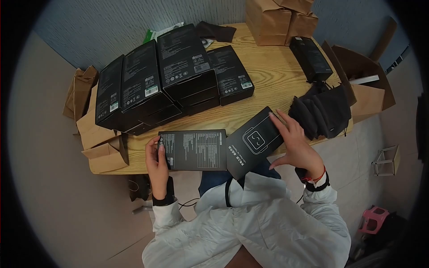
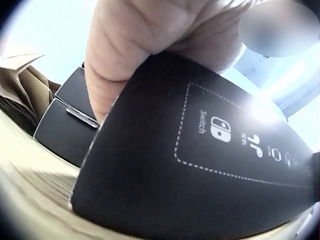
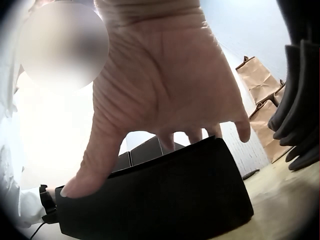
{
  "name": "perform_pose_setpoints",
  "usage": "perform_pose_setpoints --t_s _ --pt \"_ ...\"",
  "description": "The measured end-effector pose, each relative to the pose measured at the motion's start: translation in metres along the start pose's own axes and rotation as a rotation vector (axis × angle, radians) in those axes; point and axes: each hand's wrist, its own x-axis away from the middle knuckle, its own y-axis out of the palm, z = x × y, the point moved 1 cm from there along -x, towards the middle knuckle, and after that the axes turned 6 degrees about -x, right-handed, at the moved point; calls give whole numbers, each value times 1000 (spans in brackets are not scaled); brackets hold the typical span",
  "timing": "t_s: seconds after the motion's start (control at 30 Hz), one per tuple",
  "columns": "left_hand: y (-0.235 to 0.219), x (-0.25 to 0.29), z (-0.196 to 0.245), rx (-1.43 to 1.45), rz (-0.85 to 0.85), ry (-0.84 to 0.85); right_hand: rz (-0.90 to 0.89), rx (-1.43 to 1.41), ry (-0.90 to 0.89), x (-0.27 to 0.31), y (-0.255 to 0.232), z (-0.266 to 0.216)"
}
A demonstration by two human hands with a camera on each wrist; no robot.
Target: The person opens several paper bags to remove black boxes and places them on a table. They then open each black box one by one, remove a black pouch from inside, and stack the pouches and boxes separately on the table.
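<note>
My left hand (image 1: 157,169) grips the left end of a flat black box (image 1: 192,151) printed with small white text, its thumb on the top face. In the left wrist view, a side of this box (image 2: 135,165) carries a Switch logo inside a dotted outline. My right hand (image 1: 298,145) holds a second black box (image 1: 254,142) by its right end, thumb at the near edge and fingers at the far one. A line drawing of a smiling device marks its top. This box lies tilted, its left corner meeting the first box's right end. The right wrist view shows its plain black side (image 3: 160,205).
Stacked black boxes (image 1: 185,53) stand at the table's back left. Dark drawstring pouches (image 1: 324,109) lie at the right, below another black box (image 1: 310,58). Brown paper bags (image 1: 270,22) stand at the back; an open carton (image 1: 368,96) sits beyond the right edge.
</note>
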Motion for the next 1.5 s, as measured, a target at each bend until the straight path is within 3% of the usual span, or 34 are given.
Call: perform_pose_setpoints --t_s 0.03,0.13,0.27,0.33,0.4,0.57,0.67,0.73,0.77,0.83,0.9,1.0,1.07,1.1,1.13,1.2,1.23,1.37,1.47,1.5 --pt "-4 0 -1 -4 -2 -2 -133 178 -125 -4 -3 -5" --pt "-12 -1 -2 -58 10 24 -271 264 -214 -25 -6 0" --pt "-11 4 7 -71 41 -7 -242 137 -284 -41 -5 10" --pt "-9 7 18 -503 140 171 -253 35 -272 -42 -6 10" --pt "-4 14 44 -518 133 157 -228 -3 -250 -39 -8 6" --pt "22 28 80 -737 -237 452 -134 -100 -172 -28 -20 -15" --pt "51 30 88 -626 -369 554 -71 -132 -164 -24 -29 -39" --pt "67 27 90 -543 -377 563 105 -150 -314 -21 -27 -53" --pt "74 24 90 -462 -389 573 106 -148 -315 -23 -24 -58" --pt "85 18 90 -462 -389 582 142 -189 -546 -24 -20 -67" --pt "93 12 89 -336 -375 536 107 -262 -578 -30 -11 -64" --pt "98 7 76 -246 -402 474 225 -450 -688 -35 -1 -62" --pt "97 7 68 -232 -404 427 260 -685 -494 -33 2 -56" --pt "97 7 66 -150 -386 454 229 -464 -361 -31 -3 -55" --pt "95 7 65 -66 -366 479 229 -462 -362 -31 -2 -49" --pt "92 6 61 -47 -364 459 -9 -82 -270 -31 12 -32" --pt "90 5 56 -57 -359 496 73 -56 -307 -31 20 -28" --pt "88 1 54 -23 -366 512 113 12 -296 -27 18 -27" --pt "88 -1 49 6 -380 502 108 60 -176 -27 10 -28" --pt "89 -2 48 23 -379 511 2 -161 42 -25 3 -32"
